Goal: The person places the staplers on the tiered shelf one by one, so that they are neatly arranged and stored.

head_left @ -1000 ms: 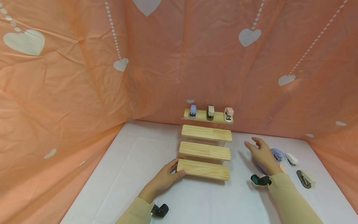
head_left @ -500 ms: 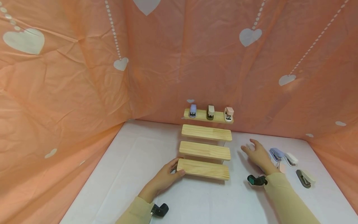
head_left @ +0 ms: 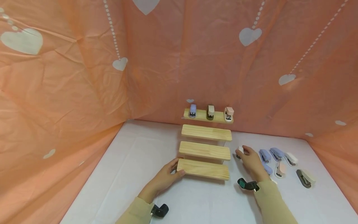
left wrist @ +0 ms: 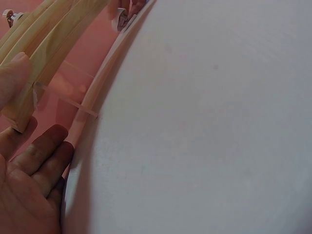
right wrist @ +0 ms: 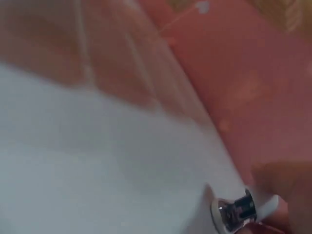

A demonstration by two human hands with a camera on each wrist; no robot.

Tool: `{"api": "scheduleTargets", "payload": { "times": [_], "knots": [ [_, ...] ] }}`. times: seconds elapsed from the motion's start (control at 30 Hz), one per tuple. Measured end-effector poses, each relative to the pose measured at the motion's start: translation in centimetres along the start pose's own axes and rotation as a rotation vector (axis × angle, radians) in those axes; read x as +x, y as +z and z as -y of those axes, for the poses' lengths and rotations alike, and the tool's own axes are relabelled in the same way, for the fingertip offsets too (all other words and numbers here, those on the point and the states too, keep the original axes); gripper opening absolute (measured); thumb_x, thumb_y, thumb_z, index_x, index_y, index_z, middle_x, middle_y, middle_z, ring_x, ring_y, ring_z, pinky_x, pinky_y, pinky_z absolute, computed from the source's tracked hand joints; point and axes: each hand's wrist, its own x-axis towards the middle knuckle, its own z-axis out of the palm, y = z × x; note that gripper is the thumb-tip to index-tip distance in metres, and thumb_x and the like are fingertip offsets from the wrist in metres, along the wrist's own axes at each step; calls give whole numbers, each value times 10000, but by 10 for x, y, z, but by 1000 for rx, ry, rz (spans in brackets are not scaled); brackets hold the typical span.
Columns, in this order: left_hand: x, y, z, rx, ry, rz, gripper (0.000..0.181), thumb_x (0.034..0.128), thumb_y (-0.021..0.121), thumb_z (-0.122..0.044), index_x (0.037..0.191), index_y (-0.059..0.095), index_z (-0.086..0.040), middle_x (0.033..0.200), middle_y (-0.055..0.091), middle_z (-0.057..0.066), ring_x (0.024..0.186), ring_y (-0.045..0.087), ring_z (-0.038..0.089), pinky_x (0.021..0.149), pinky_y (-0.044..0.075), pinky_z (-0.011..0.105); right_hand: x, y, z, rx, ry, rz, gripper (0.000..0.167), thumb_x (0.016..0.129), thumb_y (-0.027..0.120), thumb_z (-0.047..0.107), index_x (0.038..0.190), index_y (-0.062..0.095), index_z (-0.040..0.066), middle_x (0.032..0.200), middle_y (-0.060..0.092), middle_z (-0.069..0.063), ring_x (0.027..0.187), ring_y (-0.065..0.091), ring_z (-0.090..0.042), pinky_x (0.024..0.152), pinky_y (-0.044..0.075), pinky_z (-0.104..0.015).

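Nearest us, the left hand [head_left: 165, 175] pinches the left end of the lowest wooden step [head_left: 204, 169] between thumb and fingers. Toward the right edge of the worktop [head_left: 207, 203] lie a grey-and-cream stapler [head_left: 305, 179], a pink stapler [head_left: 281, 170], a white stapler [head_left: 291, 159] and lavender staplers [head_left: 277, 154]. Just off the right end of the second-lowest step [head_left: 205, 150], the right hand [head_left: 252, 161] pinches a white mini stapler [right wrist: 239, 212]; the right-wrist view is blurred, so we cannot tell whether it touches the worktop. Farthest off, we see three staplers [head_left: 211, 112] spaced from left end to right end along the top step [head_left: 200, 115].
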Motion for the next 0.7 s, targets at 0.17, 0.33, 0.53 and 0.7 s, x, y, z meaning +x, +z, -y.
{"api": "scheduleTargets", "payload": {
  "times": [0.17,0.33,0.53,0.7],
  "knots": [
    [1,0,3,8,-5,2,668,900,679,-383,1472,399,-182,1437,481,96,1348,391,310,1114,255,522,-7,4,-9,116,-17,11,849,965,553,467,1539,121,13,1552,215,-244,1391,257,-402,1096,298,-511],
    [2,-1,1,25,-24,11,682,880,679,-448,1466,409,-227,1441,480,65,1354,384,298,1116,248,527,-9,0,-12,197,-9,68,814,993,515,431,1560,35,99,1585,110,-220,1425,158,-416,1121,222,-546],
    [0,-2,-1,28,-14,9,692,880,681,-442,1466,410,-193,1437,481,93,1351,384,316,1111,252,535,-6,-1,-12,183,-6,86,766,975,537,460,1562,156,148,1583,155,-197,1418,184,-415,1118,233,-545],
    [0,-1,0,29,-15,7,696,884,679,-436,1471,403,-184,1438,477,107,1352,382,321,1113,246,537,-6,2,-11,194,11,87,825,936,597,483,1545,196,98,1560,182,-238,1413,189,-417,1100,255,-571]
  ]
}}
